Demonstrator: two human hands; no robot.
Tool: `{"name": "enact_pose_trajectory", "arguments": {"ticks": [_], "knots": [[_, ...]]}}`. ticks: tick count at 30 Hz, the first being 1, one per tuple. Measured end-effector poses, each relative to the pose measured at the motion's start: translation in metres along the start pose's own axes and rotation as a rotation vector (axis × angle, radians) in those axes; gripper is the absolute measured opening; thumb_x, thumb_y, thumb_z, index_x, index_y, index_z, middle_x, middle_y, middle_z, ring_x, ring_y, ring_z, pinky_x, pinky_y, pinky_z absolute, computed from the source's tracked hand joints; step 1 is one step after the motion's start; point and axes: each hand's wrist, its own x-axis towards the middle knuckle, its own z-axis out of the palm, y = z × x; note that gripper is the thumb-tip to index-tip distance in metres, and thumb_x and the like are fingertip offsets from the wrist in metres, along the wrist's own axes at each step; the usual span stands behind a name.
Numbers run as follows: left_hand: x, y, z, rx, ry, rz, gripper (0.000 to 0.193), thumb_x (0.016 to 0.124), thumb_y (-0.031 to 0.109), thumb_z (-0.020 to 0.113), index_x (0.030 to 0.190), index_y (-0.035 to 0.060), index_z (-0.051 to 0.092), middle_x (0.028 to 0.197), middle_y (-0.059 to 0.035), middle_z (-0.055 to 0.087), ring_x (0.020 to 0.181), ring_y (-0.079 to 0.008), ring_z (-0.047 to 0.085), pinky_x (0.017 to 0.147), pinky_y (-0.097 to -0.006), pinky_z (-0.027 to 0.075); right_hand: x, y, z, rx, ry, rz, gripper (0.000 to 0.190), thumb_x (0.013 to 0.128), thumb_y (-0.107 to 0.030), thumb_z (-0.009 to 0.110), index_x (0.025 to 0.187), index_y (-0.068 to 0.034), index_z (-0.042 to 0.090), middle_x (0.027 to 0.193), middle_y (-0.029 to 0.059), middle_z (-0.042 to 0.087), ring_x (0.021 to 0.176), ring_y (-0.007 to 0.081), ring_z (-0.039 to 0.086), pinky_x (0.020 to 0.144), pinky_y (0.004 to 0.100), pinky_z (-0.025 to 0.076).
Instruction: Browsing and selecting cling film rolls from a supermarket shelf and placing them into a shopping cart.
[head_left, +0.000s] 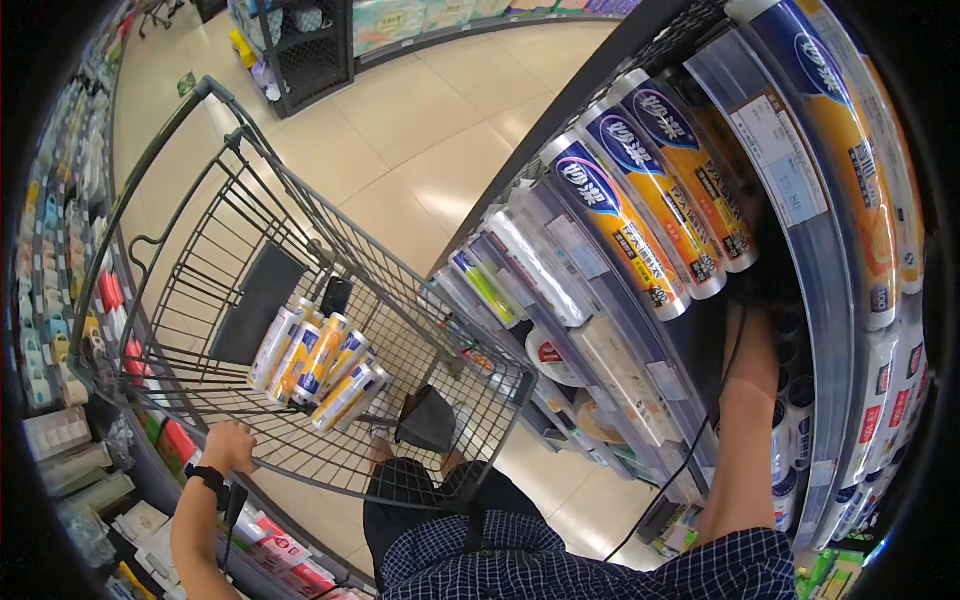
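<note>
My left hand (231, 445) is closed around the top rail of a grey wire shopping cart (247, 127). Several plastic-wrapped rolls (321, 361), in white, blue and orange packaging, lie in a cluster inside the cart. My right forearm (750, 375) reaches up into a shelf on the right. The hand itself is out of sight in the dark gap behind the front packages, so whatever it touches is hidden. Just above that gap, three blue-and-orange rolls of bags (622, 225) lean side by side at the shelf's front.
A shelf rail (772, 150) with a price label curves past my right arm. Further rolls (862, 165) stand beyond it. A black cable (667, 480) runs along that arm. Packed shelves (56, 300) line the left side. A dark mesh rack (307, 56) stands across the tiled floor (420, 112).
</note>
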Motion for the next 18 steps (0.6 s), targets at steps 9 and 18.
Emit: {"name": "enact_pose_trajectory", "arguments": {"ticks": [9, 18], "knots": [[-0.007, -0.004, 0.0, -0.016, -0.033, -0.02, 0.036, 0.056, 0.041, 0.058, 0.076, 0.012, 0.065, 0.084, -0.0087, 0.061, 0.084, -0.0248, 0.057, 0.071, -0.0354, 0.046, -0.017, -0.029, 0.004, 0.023, -0.016, -0.016, 0.043, 0.082, -0.03, 0.047, 0.118, -0.006, 0.042, 0.118, 0.0169, 0.044, 0.111, 0.0276, 0.04, 0.092, 0.0392, 0.033], [-0.011, -0.003, -0.003, -0.037, -0.035, 0.039, 0.037, 0.058, 0.041, 0.056, 0.079, 0.0113, 0.065, 0.078, -0.0103, 0.062, 0.075, -0.0274, 0.06, 0.066, -0.0375, 0.048, -0.063, -0.124, -0.01, 1.489, -0.018, 0.621, 0.059, 0.084, -0.045, 0.039, 0.122, -0.001, 0.034, 0.123, 0.0124, 0.04, 0.113, 0.0245, 0.038, 0.097, 0.0353, 0.026]]}}
